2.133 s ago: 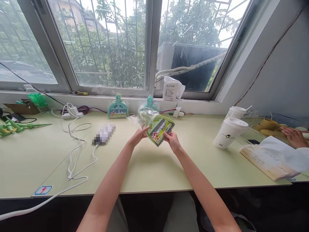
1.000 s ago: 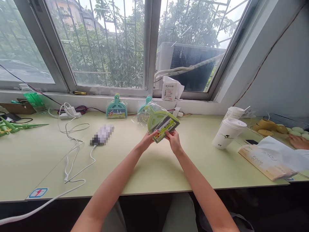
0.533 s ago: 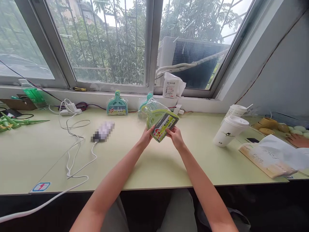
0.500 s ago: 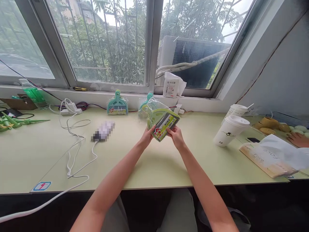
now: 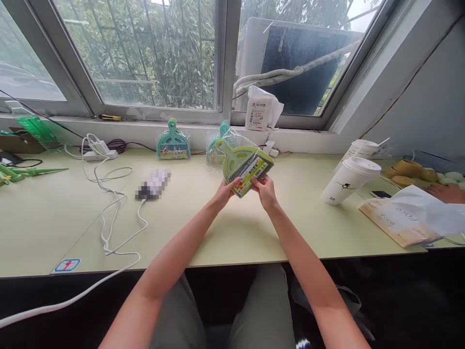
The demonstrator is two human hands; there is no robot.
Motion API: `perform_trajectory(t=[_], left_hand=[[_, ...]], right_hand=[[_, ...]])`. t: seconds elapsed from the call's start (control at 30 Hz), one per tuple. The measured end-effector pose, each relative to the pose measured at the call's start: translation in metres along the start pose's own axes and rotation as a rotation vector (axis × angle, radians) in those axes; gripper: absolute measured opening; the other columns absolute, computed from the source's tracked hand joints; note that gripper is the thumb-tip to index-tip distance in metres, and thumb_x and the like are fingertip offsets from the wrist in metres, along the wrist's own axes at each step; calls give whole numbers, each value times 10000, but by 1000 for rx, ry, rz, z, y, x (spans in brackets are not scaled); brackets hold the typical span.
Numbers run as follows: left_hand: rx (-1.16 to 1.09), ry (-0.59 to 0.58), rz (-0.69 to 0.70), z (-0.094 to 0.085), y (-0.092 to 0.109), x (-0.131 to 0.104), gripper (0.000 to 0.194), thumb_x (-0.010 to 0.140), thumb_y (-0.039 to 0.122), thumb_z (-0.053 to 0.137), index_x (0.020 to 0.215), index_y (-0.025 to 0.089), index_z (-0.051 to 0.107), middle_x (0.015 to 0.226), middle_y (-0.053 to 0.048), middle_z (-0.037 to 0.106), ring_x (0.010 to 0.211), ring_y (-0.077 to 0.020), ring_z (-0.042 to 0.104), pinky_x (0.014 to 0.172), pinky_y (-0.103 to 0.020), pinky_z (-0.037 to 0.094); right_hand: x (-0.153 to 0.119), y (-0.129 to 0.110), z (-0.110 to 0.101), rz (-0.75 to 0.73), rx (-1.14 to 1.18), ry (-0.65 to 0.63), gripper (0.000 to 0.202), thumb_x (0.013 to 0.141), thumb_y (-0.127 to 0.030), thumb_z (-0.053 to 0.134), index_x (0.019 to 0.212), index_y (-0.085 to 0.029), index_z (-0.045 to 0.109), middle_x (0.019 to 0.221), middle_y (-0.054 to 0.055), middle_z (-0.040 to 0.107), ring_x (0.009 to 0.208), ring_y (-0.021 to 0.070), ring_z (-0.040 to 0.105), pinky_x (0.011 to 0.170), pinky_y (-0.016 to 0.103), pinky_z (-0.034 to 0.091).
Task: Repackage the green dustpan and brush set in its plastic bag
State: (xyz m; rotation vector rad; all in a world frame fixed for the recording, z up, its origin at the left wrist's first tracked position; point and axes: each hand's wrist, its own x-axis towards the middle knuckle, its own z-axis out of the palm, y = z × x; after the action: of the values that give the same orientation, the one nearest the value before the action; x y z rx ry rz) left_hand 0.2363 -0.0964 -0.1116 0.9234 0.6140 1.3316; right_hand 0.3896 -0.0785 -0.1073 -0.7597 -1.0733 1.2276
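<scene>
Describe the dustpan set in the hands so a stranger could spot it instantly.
Start at the window frame, then drop to the pale green desk. Above it, the left hand and right hand hold a plastic-wrapped dustpan set. It is lime green; the two sets behind are teal.

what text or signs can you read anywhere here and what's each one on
"Foce", seen upside down: on the paper bag at the right.
Red lightning-bolt sign, no words: on the sticker at the desk's front edge.
Printed label on the green dustpan set held by the left hand and right hand: too small to read.
Label on the white packet on the sill: too small to read.
Logo on the paper cup: illegible.
</scene>
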Motion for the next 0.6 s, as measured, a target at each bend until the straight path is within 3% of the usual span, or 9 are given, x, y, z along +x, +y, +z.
perform_trajectory(t=[0.23, 0.43, 0.5, 0.6], left_hand=[[110, 55, 125, 4, -3, 1, 571, 649, 346, 794, 1149, 172, 578, 1137, -106, 666, 1078, -290, 609, 931, -426, 480], [281, 243, 347, 4, -4, 0, 661, 631, 359, 803, 1192, 203, 490, 1202, -97, 616, 1150, -266, 560, 985, -411, 436], [294, 171, 267, 2, -3, 0, 660, 653, 408, 780, 1214, 219, 488, 1226, -98, 606, 1161, -280, 553, 978, -433, 434], [273, 17, 34, 0, -3, 0, 602, 742, 557, 649, 1235, 240, 512, 1248, -106, 600, 1182, -316, 537, 955, -494, 432]], right_hand=[[-3, 1, 5, 1, 31, 15, 457, 585, -378, 824, 923, -185, 584, 929, 46, 706, 897, 221, 672, 799, 410, 583], [-6, 5, 10, 7, 72, 28, 432, 608, -355, 810, 936, -180, 590, 959, 55, 697, 897, 215, 670, 804, 401, 584], [-6, 4, 10, 5, 87, 20, 430, 619, -348, 804, 951, -178, 592, 995, 63, 691, 924, 221, 666, 815, 402, 581], [-6, 1, 9, 6, 119, 23, 431, 612, -344, 812, 942, -173, 595, 1013, 71, 690, 954, 231, 660, 830, 403, 577]])
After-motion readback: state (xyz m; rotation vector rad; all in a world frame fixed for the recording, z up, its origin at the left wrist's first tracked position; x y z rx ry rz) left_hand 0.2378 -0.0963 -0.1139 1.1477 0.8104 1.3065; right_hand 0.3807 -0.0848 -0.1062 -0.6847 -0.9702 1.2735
